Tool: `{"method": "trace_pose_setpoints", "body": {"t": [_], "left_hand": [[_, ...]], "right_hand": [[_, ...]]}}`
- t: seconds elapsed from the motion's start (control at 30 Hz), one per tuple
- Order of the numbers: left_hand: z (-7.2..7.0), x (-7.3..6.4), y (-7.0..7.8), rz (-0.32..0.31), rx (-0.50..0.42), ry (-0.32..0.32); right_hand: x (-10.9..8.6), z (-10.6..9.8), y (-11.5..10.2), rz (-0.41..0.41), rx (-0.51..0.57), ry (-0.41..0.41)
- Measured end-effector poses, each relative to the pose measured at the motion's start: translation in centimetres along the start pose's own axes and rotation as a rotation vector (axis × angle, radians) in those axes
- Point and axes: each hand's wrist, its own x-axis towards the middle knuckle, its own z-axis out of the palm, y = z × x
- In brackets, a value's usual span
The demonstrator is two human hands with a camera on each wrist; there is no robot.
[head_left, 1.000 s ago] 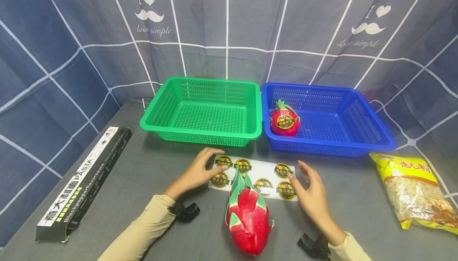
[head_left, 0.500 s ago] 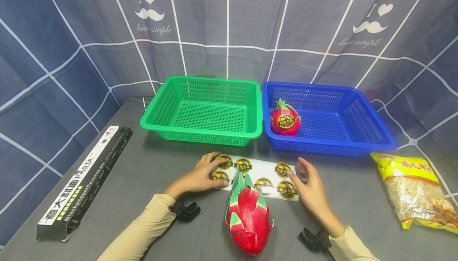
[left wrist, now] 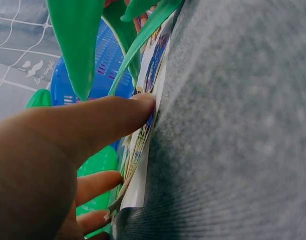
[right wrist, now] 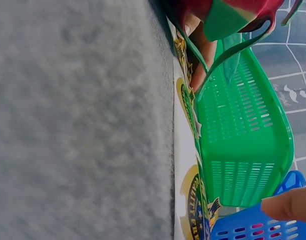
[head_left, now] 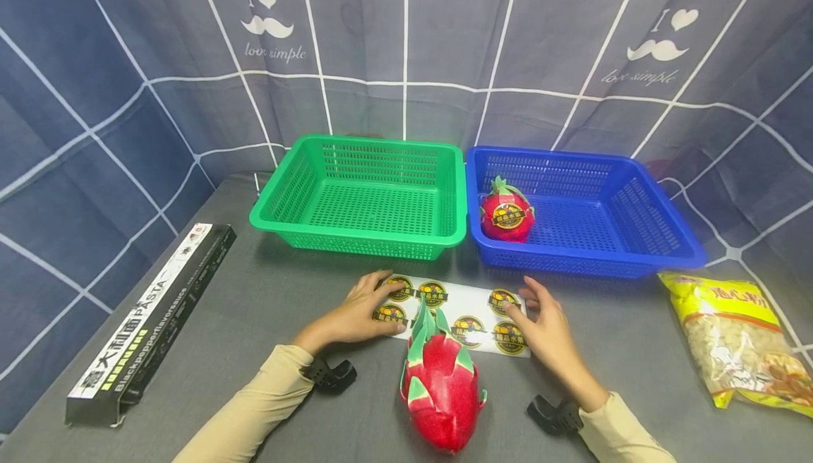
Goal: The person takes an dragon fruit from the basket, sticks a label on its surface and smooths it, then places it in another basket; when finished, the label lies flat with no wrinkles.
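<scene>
A white sheet of round black-and-gold stickers lies flat on the grey table in the head view. My left hand rests at its left end. In the left wrist view the thumb touches the sheet, the other fingers spread near its far edge. At the right end is my right hand, its thumb over a sticker; in the right wrist view one fingertip shows, apart from the sheet. A red dragon fruit with green leaf tips lies in front, its leaves covering part of the sheet.
A green basket and a blue basket stand side by side behind the sheet. In the blue one sits a dragon fruit bearing a sticker. A black pasta box lies left, a yellow pasta bag right.
My left hand has lowered onto the sheet's left end, its thumb coming nearer. The right hand has shifted slightly left, bringing its thumb over a sticker. The fruit and baskets stay put.
</scene>
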Motion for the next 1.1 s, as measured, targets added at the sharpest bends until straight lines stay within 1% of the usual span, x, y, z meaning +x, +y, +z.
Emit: {"method": "trace_pose_setpoints", "body": {"t": [0.23,0.5,0.63,0.9,0.97,1.1], "left_hand": [[0.1,0.0,0.1,-0.009,0.007,-0.002],[0.1,0.0,0.0,-0.008,0.009,0.003],[0.2,0.1,-0.1,-0.002,0.013,0.007],[0.2,0.1,-0.1,0.003,0.017,0.011],[0.2,0.1,-0.1,0.001,0.019,0.009],[0.2,0.1,0.0,0.0,0.017,0.008]], "right_hand": [[0.3,0.2,-0.1,-0.016,-0.065,-0.014],[0.3,0.3,0.3,-0.059,-0.068,-0.022],[0.3,0.5,0.6,-0.092,-0.051,0.01],[0.4,0.8,0.9,-0.136,0.027,0.113],[0.4,0.8,0.9,-0.134,0.032,0.122],[0.4,0.8,1.0,-0.105,0.037,0.11]]}}
